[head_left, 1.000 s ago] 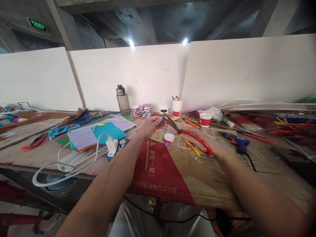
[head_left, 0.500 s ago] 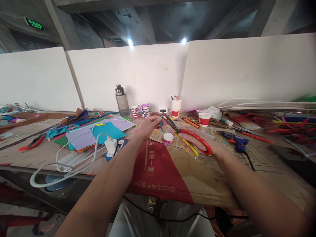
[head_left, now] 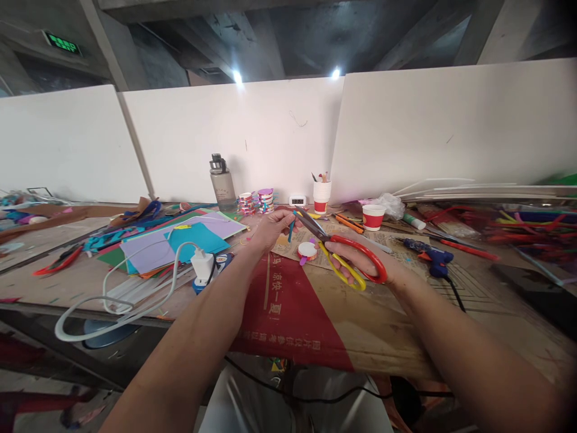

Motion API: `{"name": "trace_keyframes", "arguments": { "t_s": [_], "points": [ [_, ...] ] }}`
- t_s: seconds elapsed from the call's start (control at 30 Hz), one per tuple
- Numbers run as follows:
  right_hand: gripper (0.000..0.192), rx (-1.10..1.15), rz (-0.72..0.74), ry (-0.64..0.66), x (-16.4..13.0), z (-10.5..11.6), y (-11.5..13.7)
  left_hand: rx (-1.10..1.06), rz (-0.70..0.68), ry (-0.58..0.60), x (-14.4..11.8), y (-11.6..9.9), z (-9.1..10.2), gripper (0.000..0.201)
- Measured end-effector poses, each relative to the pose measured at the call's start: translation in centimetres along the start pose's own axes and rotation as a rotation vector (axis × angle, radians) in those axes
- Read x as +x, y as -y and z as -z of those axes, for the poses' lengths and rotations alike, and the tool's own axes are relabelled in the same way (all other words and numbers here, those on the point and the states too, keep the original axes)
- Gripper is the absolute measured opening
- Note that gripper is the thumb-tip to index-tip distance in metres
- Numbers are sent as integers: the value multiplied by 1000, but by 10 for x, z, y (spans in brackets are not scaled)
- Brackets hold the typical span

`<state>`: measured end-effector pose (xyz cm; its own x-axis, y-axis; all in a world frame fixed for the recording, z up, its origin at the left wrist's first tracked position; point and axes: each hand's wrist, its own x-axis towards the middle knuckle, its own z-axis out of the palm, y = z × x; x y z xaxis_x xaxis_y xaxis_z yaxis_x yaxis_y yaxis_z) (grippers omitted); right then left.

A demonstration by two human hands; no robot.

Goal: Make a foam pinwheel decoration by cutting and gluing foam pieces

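One blue strip (head_left: pixel 292 228) between left-hand (head_left: pixel 270 228) grip and scissors (head_left: pixel 336 249) blades.

The bench (head_left: pixel 67 282) is a worn board surface with a flattened red and brown cardboard sheet (head_left: pixel 315 313) laid across its middle. To the left lie stacked coloured paper sheets (head_left: pixel 180 240), a white charger with its cable (head_left: pixel 204 264) and red scissors (head_left: pixel 58 263). Along the back stand a water bottle (head_left: pixel 223 183), two paper cups (head_left: pixel 373 217), small decorated rolls (head_left: pixel 259 201); a blue glue gun (head_left: pixel 430 255) lies right.
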<state>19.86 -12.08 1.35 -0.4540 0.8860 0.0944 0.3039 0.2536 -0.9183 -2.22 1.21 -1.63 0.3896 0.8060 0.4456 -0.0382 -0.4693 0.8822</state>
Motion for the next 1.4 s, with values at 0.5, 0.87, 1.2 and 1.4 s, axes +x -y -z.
{"name": "trace_keyframes", "arguments": {
  "t_s": [0.5,0.87,1.2,1.4],
  "points": [
    [32,11,-38,-95,0,-5,3,28,-3,-1,0,1,0,38],
    [40,-121,-1,-188,5,-2,-6,8,16,-21,-1,0,-2,39],
    [37,-1055,-485,-486,24,32,-44,-414,167,-159,-3,-11,-15,38],
    [37,-1120,-604,-425,25,49,-63,-524,243,-175,-8,-18,-28,35]
  ]
}}
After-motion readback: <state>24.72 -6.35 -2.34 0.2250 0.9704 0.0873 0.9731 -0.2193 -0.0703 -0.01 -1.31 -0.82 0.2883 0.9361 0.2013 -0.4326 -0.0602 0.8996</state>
